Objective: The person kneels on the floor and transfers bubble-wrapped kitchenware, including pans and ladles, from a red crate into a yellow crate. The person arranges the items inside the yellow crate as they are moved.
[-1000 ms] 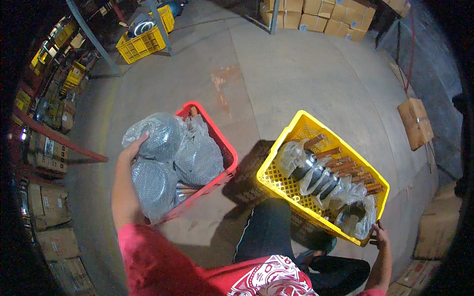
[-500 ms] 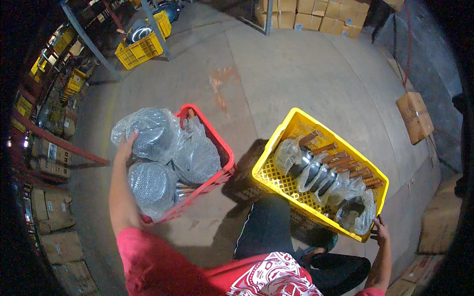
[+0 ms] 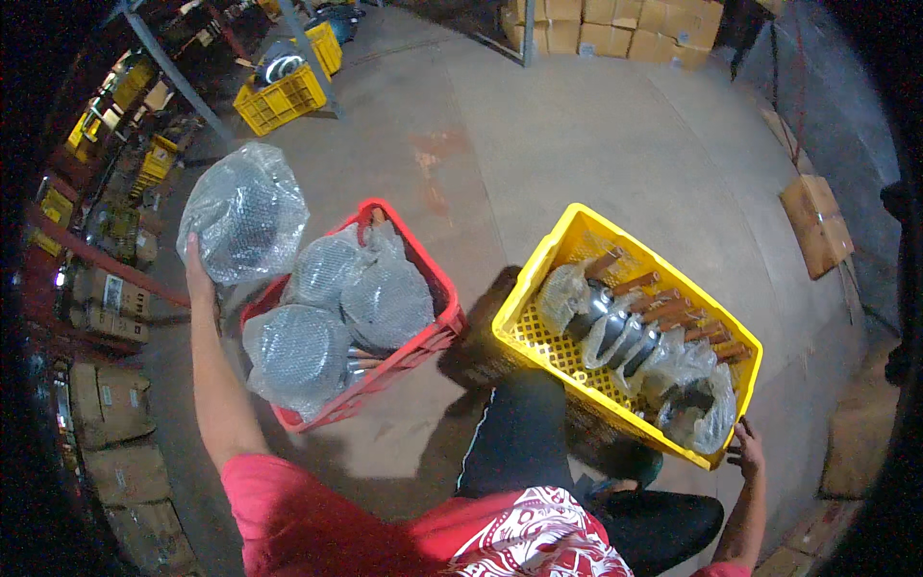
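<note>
My left hand (image 3: 199, 267) grips the edge of a round, dark bubble-wrapped pan (image 3: 248, 213), holding it up at the far left of the red crate (image 3: 444, 288). The wrap hides most of its shape. Inside that crate lie several more round bubble-wrapped pans (image 3: 296, 348), with bits of brown handle showing between them. My right hand (image 3: 746, 450) is at the near right corner of the yellow crate (image 3: 538, 255), fingers apart and touching its outer edge. A row of dark pans with brown wooden handles (image 3: 630, 337), partly in clear plastic, stands in the yellow crate.
Another yellow crate (image 3: 284, 104) with things in it sits by a metal post at the far left. Cardboard boxes (image 3: 615, 27) are stacked at the back, and one box (image 3: 815, 226) stands at the right. Shelving and more cartons (image 3: 130, 481) line the left side.
My left hand has lifted the bubble-wrapped pan off the red crate's contents and moved it left and away, uncovering another wrapped pan beneath. My right hand stays at the yellow crate's corner.
</note>
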`<state>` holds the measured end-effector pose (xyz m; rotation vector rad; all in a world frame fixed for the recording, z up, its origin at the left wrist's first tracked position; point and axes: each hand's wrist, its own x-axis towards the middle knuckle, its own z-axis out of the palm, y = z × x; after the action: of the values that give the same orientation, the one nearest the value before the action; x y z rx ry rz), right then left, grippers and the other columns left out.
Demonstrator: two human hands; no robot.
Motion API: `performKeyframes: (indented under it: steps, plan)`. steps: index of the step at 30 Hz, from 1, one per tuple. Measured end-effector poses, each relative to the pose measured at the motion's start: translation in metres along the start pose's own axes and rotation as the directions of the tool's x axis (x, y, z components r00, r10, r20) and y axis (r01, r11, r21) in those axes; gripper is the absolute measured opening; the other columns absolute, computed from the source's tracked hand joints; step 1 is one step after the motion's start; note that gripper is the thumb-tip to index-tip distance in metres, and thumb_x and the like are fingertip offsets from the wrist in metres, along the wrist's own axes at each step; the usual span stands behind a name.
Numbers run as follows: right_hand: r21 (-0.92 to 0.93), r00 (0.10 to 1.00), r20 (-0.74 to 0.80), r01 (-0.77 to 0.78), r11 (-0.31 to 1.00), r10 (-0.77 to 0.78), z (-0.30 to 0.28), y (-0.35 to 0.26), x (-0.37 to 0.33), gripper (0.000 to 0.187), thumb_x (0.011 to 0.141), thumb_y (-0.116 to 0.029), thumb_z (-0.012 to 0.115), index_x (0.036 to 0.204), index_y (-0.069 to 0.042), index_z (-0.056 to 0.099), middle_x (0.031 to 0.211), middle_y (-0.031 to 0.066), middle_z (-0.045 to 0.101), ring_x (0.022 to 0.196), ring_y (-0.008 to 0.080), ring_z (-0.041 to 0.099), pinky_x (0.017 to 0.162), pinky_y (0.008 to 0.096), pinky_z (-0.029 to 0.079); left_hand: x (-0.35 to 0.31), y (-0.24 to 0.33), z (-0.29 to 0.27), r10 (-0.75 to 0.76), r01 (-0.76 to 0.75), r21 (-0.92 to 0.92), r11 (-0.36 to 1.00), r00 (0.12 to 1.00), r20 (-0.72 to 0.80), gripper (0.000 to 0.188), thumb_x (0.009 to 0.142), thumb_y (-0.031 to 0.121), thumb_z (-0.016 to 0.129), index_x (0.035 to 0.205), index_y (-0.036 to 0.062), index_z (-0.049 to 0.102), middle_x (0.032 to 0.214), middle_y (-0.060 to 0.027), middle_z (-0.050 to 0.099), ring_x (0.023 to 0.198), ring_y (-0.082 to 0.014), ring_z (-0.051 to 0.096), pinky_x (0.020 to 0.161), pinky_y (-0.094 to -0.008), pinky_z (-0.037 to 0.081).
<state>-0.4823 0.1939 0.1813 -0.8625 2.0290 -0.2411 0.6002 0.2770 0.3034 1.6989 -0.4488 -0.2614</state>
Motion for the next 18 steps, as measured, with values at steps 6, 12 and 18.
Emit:
performKeyframes:
  steps: [6,12,18]
  plan:
    - [-0.543,0.616,-0.396,0.441,0.715,-0.681,0.031,-0.113,-0.041,0.058,0.092,-0.029,0.069,0.141,-0.001,0.052,0.137,0.0207,0.059,0.125,0.0331,0.058,0.105,0.0414,0.045,-0.085,0.083,0.080,-0.107,0.249,-0.214,0.945,0.850,0.515,0.077,0.099,0.062,0.045,0.154,0.0096,0.035,0.148,-0.0121,0.049,0.130,-0.0273,0.052,0.105,-0.0425,0.044]
    - [-0.412,0.200,0.048,0.897,0.163,-0.979,0.113,-0.276,-0.170,0.083,0.077,-0.021,0.081,0.150,-0.013,0.042,0.152,0.0169,0.045,0.139,0.0372,0.044,0.115,0.0457,0.037,-0.244,0.112,0.243,-0.171,0.525,-0.078,0.848,0.410,0.896,0.075,0.099,0.062,0.042,0.152,0.0091,0.039,0.146,-0.0119,0.051,0.128,-0.0278,0.053,0.104,-0.0430,0.045]
    - [-0.421,0.064,0.181,0.907,-0.019,-0.981,0.090,-0.335,-0.206,0.087,0.067,-0.006,0.073,0.148,-0.011,0.043,0.143,0.0177,0.052,0.130,0.0383,0.051,0.110,0.0469,0.043,-0.384,0.114,0.336,-0.251,0.599,0.230,0.767,-0.050,0.967,0.074,0.100,0.063,0.040,0.150,0.0086,0.043,0.144,-0.0118,0.054,0.126,-0.0283,0.055,0.103,-0.0435,0.046]
